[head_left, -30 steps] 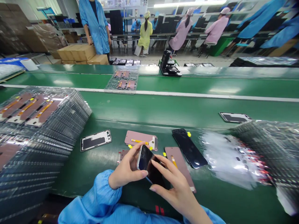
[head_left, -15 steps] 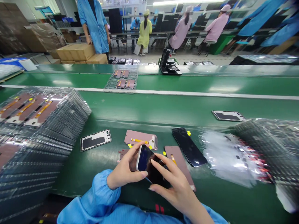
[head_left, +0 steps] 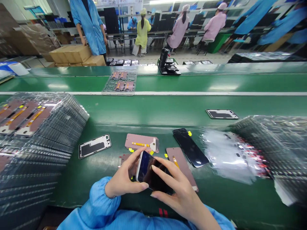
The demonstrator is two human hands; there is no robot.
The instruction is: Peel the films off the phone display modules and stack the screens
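Between my two hands is a smartphone (head_left: 145,165) with a dark, glossy screen facing up and a silvery edge, tilted above the bench. My left hand (head_left: 123,180) wraps its left end, thumb along the near edge. Fingers of my right hand (head_left: 178,183) press on the screen, with the thumb at the near side; they cover the phone's right part. Just beyond lies a pinkish screen panel (head_left: 137,140) with an orange flex cable. Another pinkish panel (head_left: 181,163) is right of the phone, and a third is partly hidden behind my left hand. Black screen panels (head_left: 190,147) lie farther right.
Stacked clear trays (head_left: 72,127) with panels rise at left; more trays (head_left: 280,137) stand at right beside a pile of clear film pieces (head_left: 225,156). Phone frames lie at left (head_left: 94,146) and far right (head_left: 222,114). Across the bench are a panel tray (head_left: 120,84), a black fixture (head_left: 168,64) and people.
The whole scene has shifted slightly left in view as the camera turned. Both hands keep hold of the smartphone, with little change in their pose.
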